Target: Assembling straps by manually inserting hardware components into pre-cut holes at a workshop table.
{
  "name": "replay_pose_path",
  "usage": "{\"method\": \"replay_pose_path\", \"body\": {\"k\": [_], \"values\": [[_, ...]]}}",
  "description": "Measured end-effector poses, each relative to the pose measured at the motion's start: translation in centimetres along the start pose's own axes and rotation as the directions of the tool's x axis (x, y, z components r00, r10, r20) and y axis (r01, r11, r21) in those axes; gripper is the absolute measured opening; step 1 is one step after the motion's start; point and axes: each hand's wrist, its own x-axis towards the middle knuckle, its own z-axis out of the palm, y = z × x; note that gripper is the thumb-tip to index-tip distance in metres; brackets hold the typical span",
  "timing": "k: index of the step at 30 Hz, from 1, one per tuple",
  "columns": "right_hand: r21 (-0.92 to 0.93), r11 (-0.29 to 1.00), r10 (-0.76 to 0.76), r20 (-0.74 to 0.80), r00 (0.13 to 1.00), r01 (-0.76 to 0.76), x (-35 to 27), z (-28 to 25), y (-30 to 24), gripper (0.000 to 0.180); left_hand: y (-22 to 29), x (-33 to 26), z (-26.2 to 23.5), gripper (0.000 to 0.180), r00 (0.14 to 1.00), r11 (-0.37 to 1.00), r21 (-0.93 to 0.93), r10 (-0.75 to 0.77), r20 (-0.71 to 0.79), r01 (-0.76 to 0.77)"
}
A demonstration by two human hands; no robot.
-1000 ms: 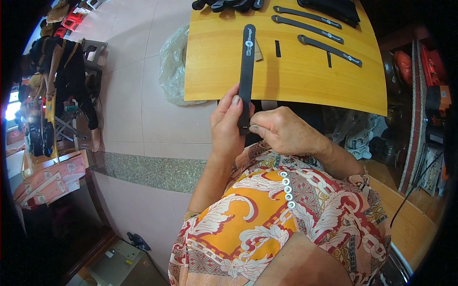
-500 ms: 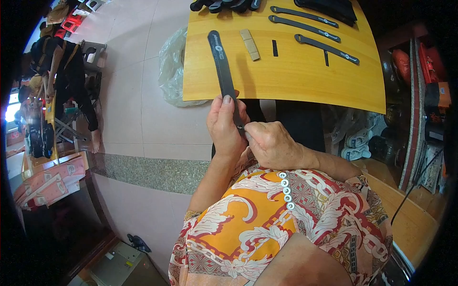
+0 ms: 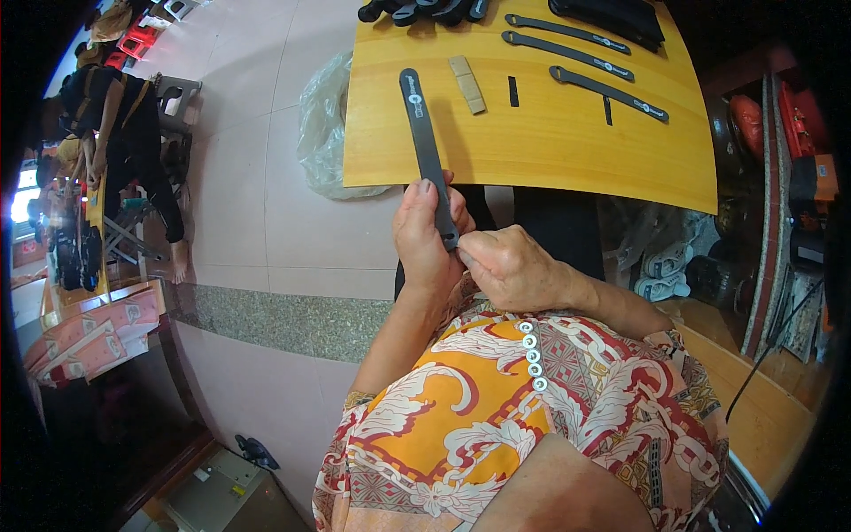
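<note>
A dark grey strap with a rounded tip, a small light print and a slot at its near end points away from me over the table's front edge. My left hand is closed round its lower part, the thumb lying along the top. At the slotted end my right hand is closed in a pinch, its fingertips touching the strap; whether they grip anything more is hidden. On the yellow table lie three similar straps, a tan folded strip and two short black strips.
Several bundled black straps and a black pouch lie at the table's far side. A clear plastic bag hangs by its left edge. Shelves and shoes stand at right; another person is at far left.
The held strap's far tip has shifted slightly right and toward me, and its slotted end shows more plainly between my hands. Both hands keep their hold in nearly the same place.
</note>
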Motion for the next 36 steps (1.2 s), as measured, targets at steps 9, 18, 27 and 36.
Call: {"method": "replay_pose_path", "body": {"k": [9,18,27,36], "values": [[-0.518,0.851,-0.171,-0.114,0.979,0.088,0.5,-0.7,0.0,0.014,0.2,0.2,-0.7,0.028,0.995,0.995,-0.020,-0.098,0.028,0.098],[-0.384,0.914,-0.191,-0.126,0.973,0.130,1.5,-1.4,-0.2,0.031,0.8,-0.4,-1.1,0.032,0.965,0.962,-0.104,-0.258,-0.039,0.253],[-0.150,0.969,-0.214,-0.113,0.970,0.196,2.9,-1.0,0.9,0.014,1.4,-3.6,-2.6,0.049,0.932,0.592,0.720,0.224,0.283,-0.361],[-0.211,0.944,-0.268,-0.038,0.963,0.255,4.0,-1.8,1.3,0.016,2.3,-3.0,-3.0,0.045,0.841,0.279,0.796,0.241,0.484,-0.538]]}}
